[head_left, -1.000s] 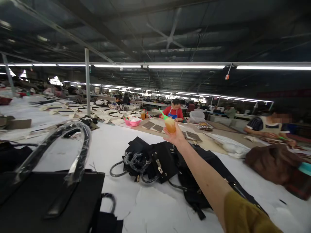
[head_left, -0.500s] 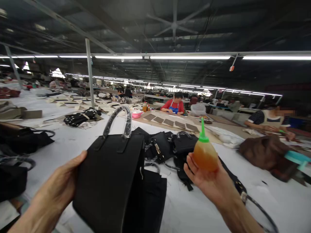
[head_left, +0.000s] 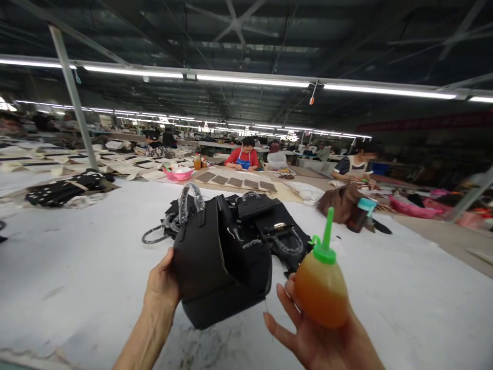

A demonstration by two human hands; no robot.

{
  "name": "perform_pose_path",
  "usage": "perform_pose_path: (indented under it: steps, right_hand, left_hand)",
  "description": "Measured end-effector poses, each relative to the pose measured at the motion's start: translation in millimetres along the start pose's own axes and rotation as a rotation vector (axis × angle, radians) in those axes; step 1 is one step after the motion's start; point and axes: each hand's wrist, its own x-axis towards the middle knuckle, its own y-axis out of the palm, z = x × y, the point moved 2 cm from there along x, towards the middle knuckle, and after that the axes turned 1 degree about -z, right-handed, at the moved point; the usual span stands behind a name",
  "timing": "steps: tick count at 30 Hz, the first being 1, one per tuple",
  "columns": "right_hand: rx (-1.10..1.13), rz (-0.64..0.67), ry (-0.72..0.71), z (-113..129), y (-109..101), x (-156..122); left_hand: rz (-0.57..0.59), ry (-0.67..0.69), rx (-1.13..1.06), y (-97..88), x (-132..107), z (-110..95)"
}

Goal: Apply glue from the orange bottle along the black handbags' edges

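Note:
My left hand (head_left: pixel 164 282) grips the left side of a black handbag (head_left: pixel 202 262), its thumb on the outer face and its other fingers hidden behind. The bag is tilted, with its dark opening turned to the right and a plastic-wrapped handle (head_left: pixel 191 198) standing up. In my right hand (head_left: pixel 319 339) rests a round squeeze bottle (head_left: pixel 322 293) of amber liquid, its green nozzle pointing up. Some fingers of that hand are spread toward the bag without touching it. Behind the held bag lies a pile of black handbags (head_left: pixel 269 216) with wrapped handles and a metal clasp.
A white-topped table (head_left: pixel 96 267) spreads around me. Dotted black fabric (head_left: pixel 69 187) lies at left, a pink basin (head_left: pixel 179 174) farther back. At right stand a brown bag (head_left: pixel 335 203) and a dark jar with a turquoise lid (head_left: pixel 360 216). Two co-workers sit across.
My view has swung to the right. The handbag has turned and tilted, so its opening shows more. The bottle is lower and closer to me, still in my right hand.

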Motion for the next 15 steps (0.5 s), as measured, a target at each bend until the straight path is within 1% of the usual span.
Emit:
perform_pose_path:
  steps: [3,5,7,8,9,11,13,15]
  right_hand:
    - [-0.024,0.032,-0.046,10,5,11]
    - [-0.024,-0.004,-0.092,18,8,23]
    - [-0.022,-0.067,-0.140,26,11,35]
    - [-0.029,-0.095,-0.160,30,11,40]
    - [-0.043,-0.115,-0.173,33,10,45]
    - [-0.081,-0.135,-0.182,38,5,49]
    - [-0.100,-0.143,-0.174,41,-4,48]
    - [-0.121,-0.160,-0.151,40,-15,43]
  left_hand:
    - [0.014,0.048,-0.111,17.9,3,14]
    - [0.037,0.083,-0.192,27.9,4,26]
    - [0.084,0.075,-0.258,29.6,3,42]
    - [0.117,0.049,-0.275,25.6,1,51]
    - [0.152,0.008,-0.275,17.6,0,62]
    - [0.220,-0.086,-0.222,-9.6,-5,83]
    - [0.222,-0.166,-0.119,-47.7,-11,102]
    - [0.198,-0.311,-0.039,-84.9,-20,115]
